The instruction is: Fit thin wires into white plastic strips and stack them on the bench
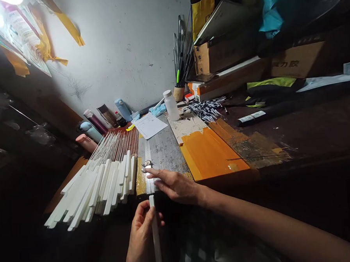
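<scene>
Behind the worn surface (165, 147) rises a grey wall (123, 43). Off its front edge, the left hand (142, 226) pinches a white bar (156, 237), seemingly light, stiff and best held mid-length; the right hand's (175, 183) grip spreads loosely over a metal strip (148, 183), and piled bars (98, 186) crowd the left.

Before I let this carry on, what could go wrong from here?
The white bar is in front of the table, apparently held by the left hand alone; a slip could drop it. The right hand is close to the metal fitting and might get pinched. The piled bars seem to overhang; a bump could knock some off.
</scene>
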The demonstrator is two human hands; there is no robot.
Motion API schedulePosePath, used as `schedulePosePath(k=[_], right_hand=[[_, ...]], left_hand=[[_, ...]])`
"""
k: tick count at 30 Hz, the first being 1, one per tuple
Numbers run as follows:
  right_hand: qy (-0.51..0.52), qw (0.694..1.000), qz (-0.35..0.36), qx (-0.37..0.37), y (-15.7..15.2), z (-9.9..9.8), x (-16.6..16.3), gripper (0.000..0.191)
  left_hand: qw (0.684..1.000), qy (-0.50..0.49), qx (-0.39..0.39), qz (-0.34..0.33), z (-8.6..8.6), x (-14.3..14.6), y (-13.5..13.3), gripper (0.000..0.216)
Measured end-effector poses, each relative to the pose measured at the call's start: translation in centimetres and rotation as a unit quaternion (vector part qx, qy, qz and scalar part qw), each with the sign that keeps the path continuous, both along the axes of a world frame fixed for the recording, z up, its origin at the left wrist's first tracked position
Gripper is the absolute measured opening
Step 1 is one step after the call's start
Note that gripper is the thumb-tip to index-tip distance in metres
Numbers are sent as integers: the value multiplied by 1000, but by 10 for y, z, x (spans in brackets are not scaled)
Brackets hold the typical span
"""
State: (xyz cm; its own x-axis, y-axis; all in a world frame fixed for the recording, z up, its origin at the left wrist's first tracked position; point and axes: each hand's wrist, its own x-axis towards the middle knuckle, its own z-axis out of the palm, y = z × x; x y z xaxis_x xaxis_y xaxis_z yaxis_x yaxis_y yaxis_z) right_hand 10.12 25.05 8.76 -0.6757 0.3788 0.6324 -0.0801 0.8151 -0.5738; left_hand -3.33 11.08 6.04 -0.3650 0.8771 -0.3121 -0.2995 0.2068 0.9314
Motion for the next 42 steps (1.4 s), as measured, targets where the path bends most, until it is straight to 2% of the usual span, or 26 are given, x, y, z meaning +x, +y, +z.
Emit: schedulePosePath(k=[2, 4, 6, 9, 11, 13, 15, 18, 21, 23, 25, 28, 30, 32, 34, 37, 39, 42], right_hand=[[88, 995, 0, -47, -4, -2, 8, 41], [138, 990, -17, -40, -12, -6, 18, 30], [142, 989, -34, -13, -25, -13, 30, 26], [87, 993, -65, 51, -48, -25, 46, 32], [15, 991, -104, 85, -63, -33, 56, 35], [-70, 984, -140, 80, -75, -41, 68, 32], [-139, 977, -156, 38, -85, -51, 81, 27], [-172, 970, -155, -71, -101, -67, 107, 21], [-147, 954, -155, -211, -127, -82, 134, 20], [-128, 936, -163, -283, -152, -89, 147, 19], [-124, 927, -156, -319, -176, -97, 155, 19], [-115, 917, -162, -345, -196, -114, 164, 19], [-83, 890, -247, -374, -194, -131, 174, 19], [-49, 848, -345, -399, -184, -150, 186, 21], [-31, 822, -385, -419, -172, -166, 197, 24], [-2, 811, -358, -462, -161, -176, 204, 17], [20, 800, -306, -516, -160, -172, 201, 23], [58, 763, -197, -613, -164, -159, 193, 33]], left_hand=[[1000, 7, 13, 10, -2, 6, -6, 36], [998, 50, 28, 22, -3, 11, -11, 35], [993, 107, 31, 36, -5, 16, -17, 35], [978, 202, 24, 36, -11, 26, -27, 35], [948, 316, 19, 46, -16, 37, -35, 31], [902, 425, 31, 62, -21, 50, -44, 22], [877, 471, 73, 67, -25, 66, -54, 20], [889, 440, 117, 40, -31, 92, -74, 19], [934, 352, 59, 10, -41, 115, -92, 12], [967, 253, 20, 14, -51, 126, -98, 27], [992, 124, -3, 31, -60, 133, -100, 48], [998, -9, -42, 40, -67, 133, -99, 49], [999, 1, -47, 26, -67, 125, -99, 43], [998, 57, -36, -4, -66, 114, -100, 41], [991, 116, -37, -45, -67, 105, -102, 40], [980, 160, -54, -105, -73, 99, -107, 42], [975, 161, -67, -134, -80, 99, -113, 44], [972, 148, -94, -154, -91, 101, -124, 44]])
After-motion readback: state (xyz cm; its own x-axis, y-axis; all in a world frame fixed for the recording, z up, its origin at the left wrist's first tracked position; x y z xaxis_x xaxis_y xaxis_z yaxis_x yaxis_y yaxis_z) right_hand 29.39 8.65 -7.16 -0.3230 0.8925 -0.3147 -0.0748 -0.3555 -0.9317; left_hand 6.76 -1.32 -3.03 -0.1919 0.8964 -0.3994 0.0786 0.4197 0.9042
